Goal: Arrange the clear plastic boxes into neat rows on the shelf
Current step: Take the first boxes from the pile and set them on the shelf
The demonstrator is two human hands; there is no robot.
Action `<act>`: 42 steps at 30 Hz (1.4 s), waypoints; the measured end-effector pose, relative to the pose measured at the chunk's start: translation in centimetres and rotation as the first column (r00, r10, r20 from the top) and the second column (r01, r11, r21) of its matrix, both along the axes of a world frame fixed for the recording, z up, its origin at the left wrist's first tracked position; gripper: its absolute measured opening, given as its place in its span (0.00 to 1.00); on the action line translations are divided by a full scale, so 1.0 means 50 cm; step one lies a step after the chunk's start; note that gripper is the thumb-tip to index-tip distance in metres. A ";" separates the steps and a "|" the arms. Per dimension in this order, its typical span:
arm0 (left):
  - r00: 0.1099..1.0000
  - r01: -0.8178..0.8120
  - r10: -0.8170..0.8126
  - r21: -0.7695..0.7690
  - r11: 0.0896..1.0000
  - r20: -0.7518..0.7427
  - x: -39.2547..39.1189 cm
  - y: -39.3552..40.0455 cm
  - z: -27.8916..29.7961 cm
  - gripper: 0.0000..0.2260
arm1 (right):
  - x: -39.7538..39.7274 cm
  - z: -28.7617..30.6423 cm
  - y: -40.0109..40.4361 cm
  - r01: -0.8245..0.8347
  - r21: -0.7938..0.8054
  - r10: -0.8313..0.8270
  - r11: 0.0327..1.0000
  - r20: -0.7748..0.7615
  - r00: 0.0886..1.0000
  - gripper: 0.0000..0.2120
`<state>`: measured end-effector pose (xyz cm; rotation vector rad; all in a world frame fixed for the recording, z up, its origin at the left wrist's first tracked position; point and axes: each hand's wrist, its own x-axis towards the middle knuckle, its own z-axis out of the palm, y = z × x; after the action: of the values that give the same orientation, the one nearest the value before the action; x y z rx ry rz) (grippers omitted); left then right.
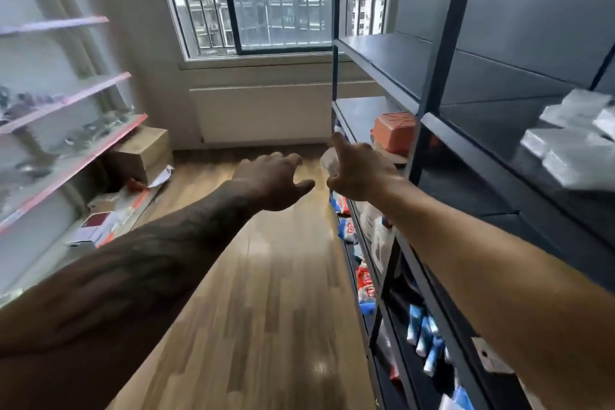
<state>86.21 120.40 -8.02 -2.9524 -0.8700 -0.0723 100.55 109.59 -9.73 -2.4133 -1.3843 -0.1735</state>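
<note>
Clear plastic boxes (572, 146) sat in a loose cluster on the dark shelf (482, 156), at about 3 o'clock in the head view, some tilted or stacked, not yet in rows. Blur made the count and their long axes impossible to tell.

Both arms stretched fwd over the wood floor (266, 276), away from the boxes. Right hand (357, 176) hung just beside the shelf's front post, index finger pointing up toward 12 o'clock, other fingers loosely curled, holding nothing. Left hand (273, 181) was at centre, fingers relaxed and slightly spread, also empty.

From the right fingers the boxes lay to the right and back toward the person, roughly 3 o'clock, well apart, w/ the upright post between. Right hand was clearly the nearer; left was farther off, on the aisle side.

Judgement: next move likely needs the right arm to swing right & reach into that shelf bay; an orange box (394, 131) near the fingers isn't part of the job.
</note>
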 end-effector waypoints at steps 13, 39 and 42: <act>0.968 0.226 -0.213 -0.098 0.969 0.130 0.383 0.318 0.051 0.25 | 0.338 0.061 0.243 0.129 0.061 -0.131 0.990 0.040 0.991 0.28; 0.592 0.761 -0.391 -0.648 -0.016 0.705 1.085 0.440 0.138 0.11 | 0.743 0.152 0.352 0.611 0.563 -0.673 0.557 -0.125 0.729 0.27; 0.567 0.782 -0.403 -0.623 -0.011 0.718 1.143 0.442 0.167 0.11 | 0.791 0.170 0.350 0.618 0.572 -0.684 0.540 -0.130 0.718 0.28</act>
<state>143.37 142.52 0.31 -4.2273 1.0926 -0.1696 140.12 127.10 -1.26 -2.2424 -0.2644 -0.8073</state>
